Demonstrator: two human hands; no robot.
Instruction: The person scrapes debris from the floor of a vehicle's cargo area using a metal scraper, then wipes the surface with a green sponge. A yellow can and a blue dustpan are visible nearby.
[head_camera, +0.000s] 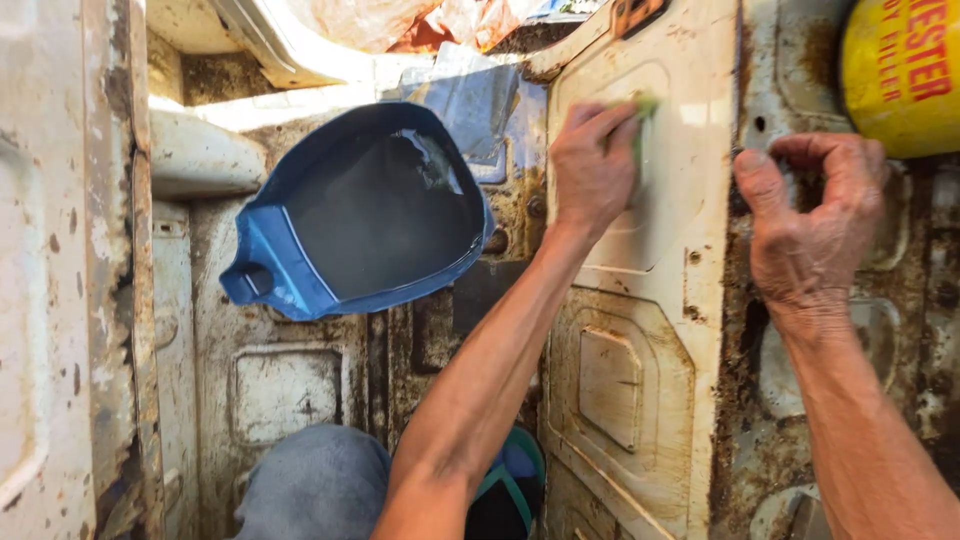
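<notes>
The left hand (592, 165) presses a green pad (643, 108) flat on the white panel (640, 300) (rusty edges); the right hand (815, 225), fingers curled, grips its edge. Firm, even strokes would suit.

Your left hand (592, 165) is pressing a small green pad (643, 108) flat against the cream metal panel (640, 330), fingers closed over it near the panel's upper edge. Your right hand (815, 225) is curling its fingers against the rusted, pitted sheet metal (760, 430) just beside that panel, holding nothing that can be seen. A blue basin (275, 265) of dark water is lying to the left of your left hand, well apart from it. A yellow can (900, 70) is sitting at the upper right, just above your right hand. Your knee in grey cloth (315, 485) is showing at the bottom edge.
</notes>
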